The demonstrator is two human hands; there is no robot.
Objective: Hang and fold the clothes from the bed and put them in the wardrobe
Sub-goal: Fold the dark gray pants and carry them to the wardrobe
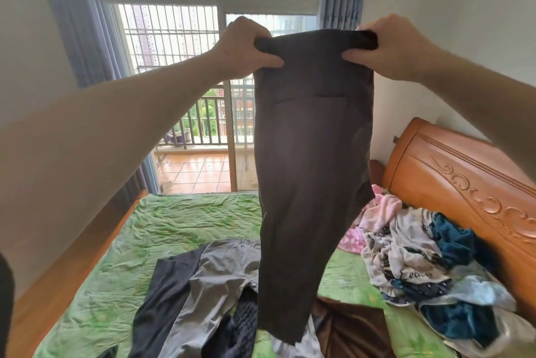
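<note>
A pair of dark grey-brown trousers (pixel 310 160) hangs in the air above the bed, held up by its waistband in front of the window. The cloth is smooth and matte, with one slit pocket stitched across the upper part; the legs lie folded together, narrowing toward a hem that dangles just over the clothes below. The left hand (pixel 246 49) pinches the bunched left end of the waistband between thumb and curled fingers, and the right hand (pixel 397 49) clamps the right end the same way — both arms bare and stretched forward. Beneath lies a bed with a crumpled green sheet (pixel 179 224), faintly patterned. On it, near the hem, are a flat black garment (pixel 162 294), a silky light grey garment (pixel 214 279), a dark knitted piece (pixel 243 323) and a brown cloth (pixel 353 325). To the right sits a loose heap (pixel 420 265) of white printed fabric, teal plush and pink cloth. Behind the heap rises a glossy orange wooden headboard (pixel 464 178) carved with scrolls. Two grey-blue pleated curtains (pixel 75 24) frame a tall barred window (pixel 174 33) — beyond it, a tiled balcony with a railing.
</note>
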